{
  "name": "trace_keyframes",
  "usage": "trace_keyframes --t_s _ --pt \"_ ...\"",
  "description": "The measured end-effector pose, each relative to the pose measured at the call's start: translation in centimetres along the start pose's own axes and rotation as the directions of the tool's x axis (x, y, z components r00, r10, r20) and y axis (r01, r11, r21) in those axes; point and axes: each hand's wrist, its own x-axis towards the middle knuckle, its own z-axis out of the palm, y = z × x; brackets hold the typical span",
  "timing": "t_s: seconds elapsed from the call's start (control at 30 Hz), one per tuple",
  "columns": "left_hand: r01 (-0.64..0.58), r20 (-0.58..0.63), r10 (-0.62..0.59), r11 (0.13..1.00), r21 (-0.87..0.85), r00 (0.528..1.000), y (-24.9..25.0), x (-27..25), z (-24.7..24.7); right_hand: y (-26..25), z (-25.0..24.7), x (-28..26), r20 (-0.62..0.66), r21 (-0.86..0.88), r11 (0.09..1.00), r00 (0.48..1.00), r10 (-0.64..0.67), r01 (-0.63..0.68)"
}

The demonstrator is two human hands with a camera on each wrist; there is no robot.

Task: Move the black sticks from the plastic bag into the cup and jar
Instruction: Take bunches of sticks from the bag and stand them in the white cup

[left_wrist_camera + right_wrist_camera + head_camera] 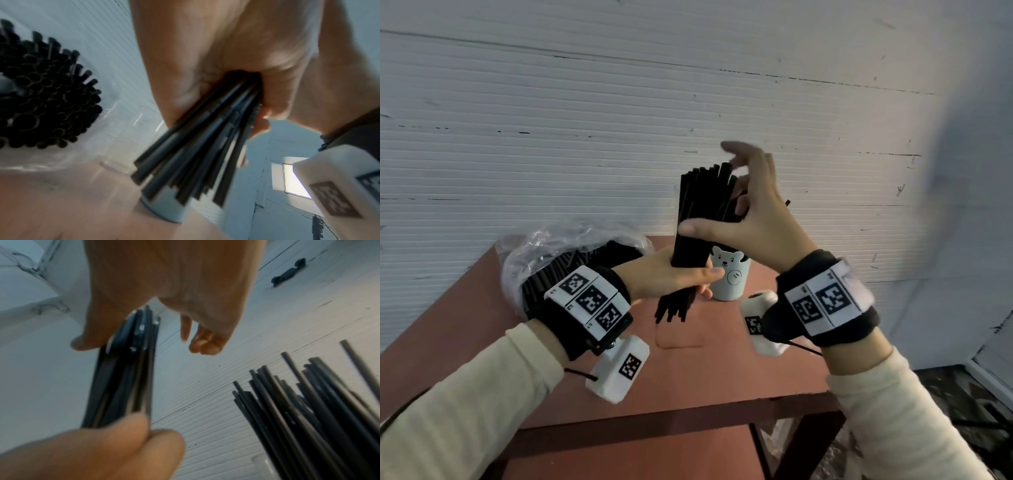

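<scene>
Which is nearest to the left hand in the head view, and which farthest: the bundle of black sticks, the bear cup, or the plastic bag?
1. Bundle of black sticks: gripped in the left hand, held upright above the table.
2. Bear cup: just right of the hand's fingertips, standing on the table.
3. Plastic bag: off to the left, behind the wrist, with more sticks in it.

Seen from below the wrist, the left hand [236, 68] grips a bundle of black sticks [197, 154], fingers [273, 104] curled round them; the loose ends fan out toward the camera. Behind their tips a pale cup [164, 209] stands on the reddish bench [61, 203]. At left, a clear plastic bag [115, 113] holds many more sticks, ends on.
</scene>
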Motion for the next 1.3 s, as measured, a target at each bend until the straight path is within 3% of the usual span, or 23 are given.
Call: trace_keyframes --t_s 0.13,0.2,0.3,0.37,0.43,0.57,0.83,0.93,1.3 --pt "-0.033 0.197 0.019 0.997 0.067 0.98 1.1 0.6 1.1 1.0 -0.9 -0.6 0.369 0.009 0.994 0.924 0.102 -0.113" --pt "-0.074 0.181 0.055 0.992 0.102 0.982 1.0 1.3 1.8 1.4 -0.8 -0.7 0.401 -0.019 0.996 0.912 0.086 -0.086" --pt "-0.073 0.089 0.069 0.997 0.036 0.994 0.5 2.5 2.6 1.8 -1.9 -0.5 0.271 -0.007 0.999 0.961 0.051 -0.051" --pt "-0.045 -0.107 0.046 0.999 0.009 0.993 0.2 3.6 2.8 2.1 -3.5 0.0 0.123 0.05 0.996 0.99 0.065 -0.072" --pt "-0.035 -0.315 0.037 0.999 0.011 0.948 0.1 4.6 2.8 2.8 -5.1 0.7 -0.035 0.1 0.991 0.995 0.09 -0.086" --pt "0.112 -0.376 -0.064 0.988 0.107 0.924 -1.9 7.2 2.7 4.0 -7.3 2.3 -0.222 0.142 0.982 0.963 0.153 -0.124" --pt "0.207 -0.325 -0.184 0.978 0.038 0.928 -3.0 12.1 1.4 5.7 -6.1 4.4 -0.2 0.045 0.991 0.971 0.13 -0.124" --pt "0.224 -0.302 -0.18 0.967 0.118 0.936 -3.4 12.3 1.2 6.0 -4.9 4.7 -0.194 0.007 0.993 0.974 0.118 -0.119" --pt "0.212 -0.329 -0.152 0.965 0.153 0.932 -3.5 10.1 0.8 5.9 -0.8 4.9 -0.115 -0.165 0.965 0.975 0.188 -0.205"
